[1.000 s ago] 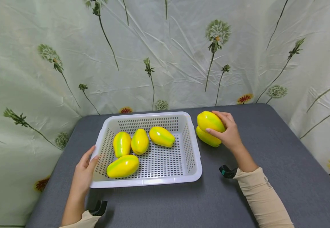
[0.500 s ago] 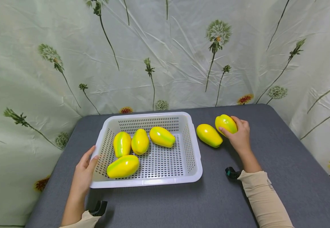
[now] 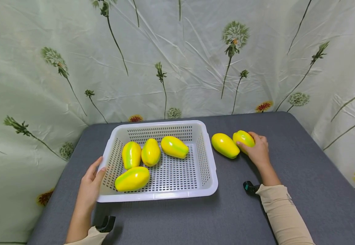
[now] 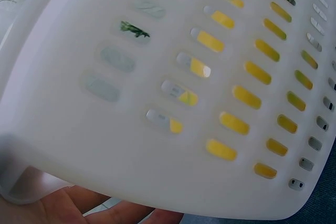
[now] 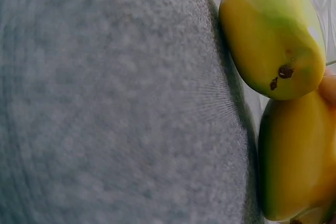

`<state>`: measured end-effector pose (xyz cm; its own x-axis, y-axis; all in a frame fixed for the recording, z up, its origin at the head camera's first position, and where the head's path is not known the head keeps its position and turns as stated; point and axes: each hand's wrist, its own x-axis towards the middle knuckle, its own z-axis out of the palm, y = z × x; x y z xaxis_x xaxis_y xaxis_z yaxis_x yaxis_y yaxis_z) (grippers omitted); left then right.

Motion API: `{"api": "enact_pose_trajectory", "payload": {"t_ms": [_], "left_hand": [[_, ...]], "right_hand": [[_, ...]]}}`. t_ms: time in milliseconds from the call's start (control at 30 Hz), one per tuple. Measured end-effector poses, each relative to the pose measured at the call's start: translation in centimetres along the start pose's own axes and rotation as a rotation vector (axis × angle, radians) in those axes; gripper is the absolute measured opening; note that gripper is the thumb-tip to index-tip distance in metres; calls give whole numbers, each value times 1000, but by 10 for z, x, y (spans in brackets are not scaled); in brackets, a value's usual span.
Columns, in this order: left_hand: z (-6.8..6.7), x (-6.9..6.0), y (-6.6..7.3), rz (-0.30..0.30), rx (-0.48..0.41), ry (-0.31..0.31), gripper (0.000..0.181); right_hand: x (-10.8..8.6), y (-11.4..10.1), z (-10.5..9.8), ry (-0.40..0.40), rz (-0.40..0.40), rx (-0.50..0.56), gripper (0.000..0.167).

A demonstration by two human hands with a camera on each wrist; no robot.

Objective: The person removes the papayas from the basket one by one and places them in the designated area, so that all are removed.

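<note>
A white perforated plastic basket (image 3: pixel 177 195) holds several yellow-green papayas, one of them a papaya (image 3: pixel 132 179) near its front left corner. At the basket's left side my left hand (image 3: pixel 86 187) grips the rim, thumb over the edge; in the left wrist view its fingers (image 4: pixel 118 213) show beside the basket wall (image 4: pixel 173 171). To the right of the basket, my right hand (image 3: pixel 258 149) holds a papaya (image 3: pixel 243 137) down at the table. Another papaya (image 3: pixel 225 145) lies just left of it, and the two look to be touching in the right wrist view.
The table (image 3: pixel 171 221) has a dark grey cloth top. Behind it hangs a pale curtain (image 3: pixel 195 68) printed with dandelions. Inside the basket, bare floor shows at the front right. Black wrist straps (image 3: pixel 251 188) sit at both sleeves.
My right hand has carried its papaya rightward off the other papaya and lowered it to the table beside it. The left hand and basket have stayed still.
</note>
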<state>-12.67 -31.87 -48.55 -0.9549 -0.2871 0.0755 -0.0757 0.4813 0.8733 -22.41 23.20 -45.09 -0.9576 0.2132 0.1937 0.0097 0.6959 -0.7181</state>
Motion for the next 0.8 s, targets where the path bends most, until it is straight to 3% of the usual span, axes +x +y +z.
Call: {"api": "enact_pose_trajectory", "payload": {"t_ms": [133, 467, 800], "left_hand": [[1, 0, -2, -2, -4, -1, 49], [-1, -5, 10, -13, -11, -8, 50], [-2, -6, 14, -21, -13, -7, 48]], "right_hand": [[0, 1, 0, -18, -1, -23, 75], [0, -1, -5, -6, -41, -39, 76], [1, -29, -19, 16, -121, -7, 72]]}}
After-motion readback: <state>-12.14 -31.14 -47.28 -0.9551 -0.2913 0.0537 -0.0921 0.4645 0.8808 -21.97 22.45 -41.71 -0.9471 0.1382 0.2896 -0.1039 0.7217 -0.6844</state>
